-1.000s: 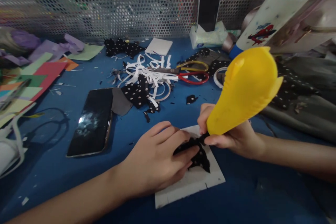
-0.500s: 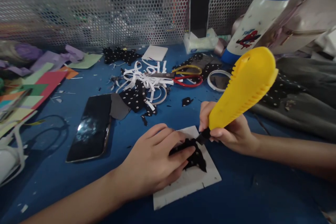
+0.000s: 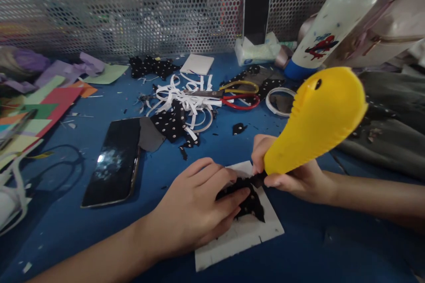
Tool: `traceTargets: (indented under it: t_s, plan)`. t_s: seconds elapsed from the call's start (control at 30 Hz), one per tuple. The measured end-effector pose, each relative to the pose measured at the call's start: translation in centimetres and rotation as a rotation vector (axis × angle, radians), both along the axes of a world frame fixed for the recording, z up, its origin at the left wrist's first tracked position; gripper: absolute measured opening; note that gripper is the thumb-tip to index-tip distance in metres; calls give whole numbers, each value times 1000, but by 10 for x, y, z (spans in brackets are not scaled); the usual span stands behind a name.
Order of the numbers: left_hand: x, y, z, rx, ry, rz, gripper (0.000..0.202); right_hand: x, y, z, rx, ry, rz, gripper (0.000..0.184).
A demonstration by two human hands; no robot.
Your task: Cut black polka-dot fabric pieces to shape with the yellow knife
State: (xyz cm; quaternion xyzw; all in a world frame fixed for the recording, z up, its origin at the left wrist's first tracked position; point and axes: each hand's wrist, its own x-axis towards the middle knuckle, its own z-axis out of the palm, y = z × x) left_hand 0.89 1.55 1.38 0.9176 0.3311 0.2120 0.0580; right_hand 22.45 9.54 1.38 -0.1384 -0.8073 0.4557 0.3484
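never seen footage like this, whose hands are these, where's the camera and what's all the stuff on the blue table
There is no machine here: these are one person's bare hands, and every picture comes from a camera worn on that person's head, looking forward and down. The left hand rests on a dotted black piece on a white sheet. The right hand grips a yellow tool, dark end down by that piece. Across the blue table lie tangled white strips, scissors, dotted scraps, coloured paper and a phone.
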Motion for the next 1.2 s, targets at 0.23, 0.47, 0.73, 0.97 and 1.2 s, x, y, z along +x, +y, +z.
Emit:
traceTargets:
  t_s: [0.23, 0.47, 0.73, 0.97, 1.2]
  plan:
    - [0, 1, 1, 9, 13, 9, 27, 3, -3, 0, -16, 146, -35, 28]
    - [0, 1, 0, 7, 7, 12, 27, 2, -2, 4, 13, 25, 18, 26]
    - [1, 0, -1, 30, -24, 25, 21, -1, -4, 10, 16, -96, 55, 21]
    - [1, 1, 0, 35, 21, 14, 27, -3, -5, 5, -41, -60, -25, 18]
    - [0, 1, 1, 50, 51, 22, 27, 1, -9, -1, -304, 109, -75, 21]
